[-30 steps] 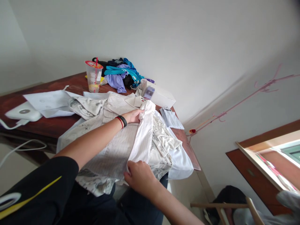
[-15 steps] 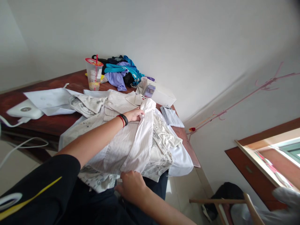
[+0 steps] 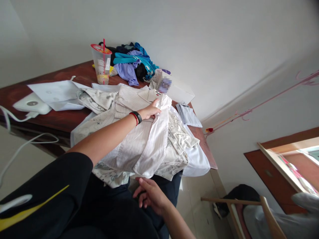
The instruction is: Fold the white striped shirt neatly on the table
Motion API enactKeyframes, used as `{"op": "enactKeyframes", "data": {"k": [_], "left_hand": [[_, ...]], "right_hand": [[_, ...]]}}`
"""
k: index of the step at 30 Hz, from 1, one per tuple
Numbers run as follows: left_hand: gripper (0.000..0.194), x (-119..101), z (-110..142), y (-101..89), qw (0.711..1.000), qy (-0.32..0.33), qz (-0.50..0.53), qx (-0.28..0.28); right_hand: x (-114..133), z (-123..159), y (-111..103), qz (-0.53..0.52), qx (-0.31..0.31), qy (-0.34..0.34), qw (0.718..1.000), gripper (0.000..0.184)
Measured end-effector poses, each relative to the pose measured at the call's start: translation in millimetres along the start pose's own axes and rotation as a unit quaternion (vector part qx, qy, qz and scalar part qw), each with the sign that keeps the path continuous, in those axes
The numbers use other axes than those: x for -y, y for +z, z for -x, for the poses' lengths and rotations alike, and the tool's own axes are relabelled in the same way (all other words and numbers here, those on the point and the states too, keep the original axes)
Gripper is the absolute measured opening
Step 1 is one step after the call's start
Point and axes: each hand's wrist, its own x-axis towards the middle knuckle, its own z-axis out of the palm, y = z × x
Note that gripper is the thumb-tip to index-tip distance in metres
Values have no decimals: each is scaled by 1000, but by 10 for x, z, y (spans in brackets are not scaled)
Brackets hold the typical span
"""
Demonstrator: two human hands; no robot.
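Observation:
A white pinstriped shirt (image 3: 147,142) lies over a pile of pale printed clothes (image 3: 174,149) on the dark wooden table (image 3: 62,119). My left hand (image 3: 151,111) rests on the shirt near its collar, fingers pressed on the fabric and pinching its folded edge. My right hand (image 3: 149,196) hangs below the shirt's hem, just off the cloth, fingers loosely apart and holding nothing.
A plastic cup with a red straw (image 3: 101,63) and a heap of blue, purple and black clothes (image 3: 132,63) sit at the table's far side. A white device with a cable (image 3: 31,106) and white sheets (image 3: 54,94) lie left. A white box (image 3: 178,93) and a chair (image 3: 249,212) are right.
My right hand let go of the shirt's lower hem and dropped below it, opening. My left hand stayed near the collar. The view shifted slightly.

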Motion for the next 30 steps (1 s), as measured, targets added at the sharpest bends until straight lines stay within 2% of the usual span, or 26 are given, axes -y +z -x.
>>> {"op": "enactKeyframes", "data": {"k": [3, 6, 8, 11, 14, 17, 22, 26, 30], "left_hand": [[106, -6, 26, -9, 1000, -3, 1, 7], [106, -27, 62, -20, 1000, -1, 14, 27], [105, -39, 72, -20, 999, 1, 30, 38], [100, -31, 50, -10, 999, 4, 23, 37], [91, 5, 3, -10, 995, 64, -80, -20], [75, 28, -24, -36, 972, 147, -164, -86], [52, -24, 7, -95, 943, 216, -223, -119], [45, -67, 43, -113, 924, 237, -275, -116], [43, -83, 71, -140, 911, 233, -317, -120]], "right_hand": [[-60, -139, 95, -211, -25, -15, 977, 57], [-90, -235, 98, -322, -80, -74, 940, 46], [-149, -249, 54, -324, -116, -115, 932, 49], [-277, -201, -17, -270, -133, -139, 944, 54], [-369, -127, -31, -228, -147, -144, 952, 58], [-390, -94, 30, -236, -164, -133, 949, 62], [-406, -137, 268, -256, -139, -99, 951, 69], [-402, -188, 407, -263, -131, -89, 952, 73], [-401, -269, 366, -262, -159, -106, 946, 74]]}}
